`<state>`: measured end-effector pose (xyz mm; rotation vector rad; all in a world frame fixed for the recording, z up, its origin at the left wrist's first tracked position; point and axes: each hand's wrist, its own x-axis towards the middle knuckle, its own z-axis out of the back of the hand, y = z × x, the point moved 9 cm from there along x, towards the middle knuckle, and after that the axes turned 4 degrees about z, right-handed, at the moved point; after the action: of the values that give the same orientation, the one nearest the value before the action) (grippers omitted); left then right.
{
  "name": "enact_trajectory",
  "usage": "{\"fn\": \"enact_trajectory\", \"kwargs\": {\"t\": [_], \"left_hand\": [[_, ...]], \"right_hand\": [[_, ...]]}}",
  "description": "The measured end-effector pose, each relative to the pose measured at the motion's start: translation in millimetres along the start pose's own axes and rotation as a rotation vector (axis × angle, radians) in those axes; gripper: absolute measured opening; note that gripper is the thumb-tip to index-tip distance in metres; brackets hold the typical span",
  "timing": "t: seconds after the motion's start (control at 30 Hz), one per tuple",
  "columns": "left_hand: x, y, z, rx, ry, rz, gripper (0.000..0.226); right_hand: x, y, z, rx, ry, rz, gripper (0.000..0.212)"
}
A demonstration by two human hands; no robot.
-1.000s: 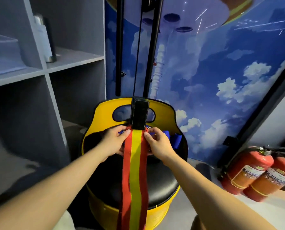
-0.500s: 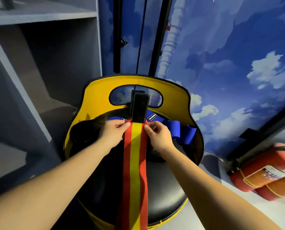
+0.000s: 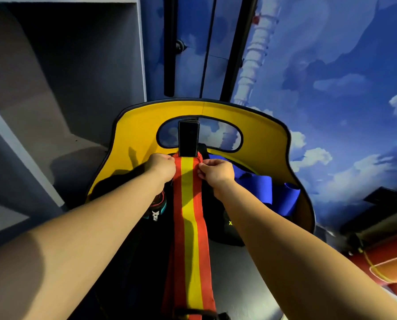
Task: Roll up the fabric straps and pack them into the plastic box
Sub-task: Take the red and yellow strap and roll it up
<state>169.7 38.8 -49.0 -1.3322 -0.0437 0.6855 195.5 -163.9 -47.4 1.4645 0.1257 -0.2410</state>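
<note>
A yellow chair back with an oval opening [image 3: 144, 135] stands before a blue wall with painted clouds [image 3: 331, 88]; grey shelves [image 3: 54, 88] at left, a red fire extinguisher [image 3: 391, 264] at right.

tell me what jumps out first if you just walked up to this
The red and yellow strap runs down the middle, its far end pinched by the left hand and the right hand. Behind curves the yellow seat back, with a blue strap bunched on the right.

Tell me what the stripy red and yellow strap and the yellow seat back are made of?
The red-and-yellow striped strap looks like woven fabric: matte and hanging limp. The yellow curved seat back looks like smooth matte vinyl or plastic with black edging; which one I cannot tell.
</note>
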Motion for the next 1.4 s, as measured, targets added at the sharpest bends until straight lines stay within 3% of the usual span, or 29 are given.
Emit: {"fn": "enact_trajectory", "kwargs": {"t": [0.07, 0.17, 0.23, 0.33, 0.57, 0.7, 0.93, 1.2, 1.4], "left_hand": [[2.4, 2.9, -4.1, -0.003, 0.051, 0.015, 0.018], [-1.3, -1.0, -9.8, 0.043, 0.129, 0.015, 0.033], [-8.2, -3.9, -11.4, 0.053, 0.136, -0.002, 0.024], [-27.9, -6.0, -9.2, 0.015, 0.09, -0.028, 0.035], [-101.9, -3.9, 13.0, -0.014, 0.089, -0.091, 0.017], [-158.5, 6.4, 32.5, -0.002, 0.114, -0.095, 0.02], [-238.5, 65.1, 65.6, 0.052, 0.151, -0.013, 0.013], [-254.4, 143.3, 65.7, 0.344, 0.195, 0.102, 0.015], [-240.8, 157.9, 53.5, 0.4, 0.194, 0.072, 0.031]], "right_hand": [[8.4, -10.1, -1.4, -0.023, -0.007, -0.01, 0.007], [10.5, -17.0, 0.5, -0.069, 0.002, -0.008, 0.034], [4.0, -16.4, 3.6, -0.082, 0.029, -0.001, 0.04], [-12.2, -13.1, 8.4, -0.107, 0.078, 0.009, 0.044], [-84.1, 7.4, 24.0, -0.147, 0.125, 0.092, 0.042], [-144.4, 16.9, 33.7, -0.164, 0.154, 0.132, 0.038], [-225.1, -28.6, 60.8, -0.34, 0.137, 0.106, 0.023], [-257.5, -88.2, 81.7, -0.783, 0.198, 0.137, 0.028], [-251.7, -101.7, 66.1, -0.87, 0.259, 0.28, 0.031]]}}
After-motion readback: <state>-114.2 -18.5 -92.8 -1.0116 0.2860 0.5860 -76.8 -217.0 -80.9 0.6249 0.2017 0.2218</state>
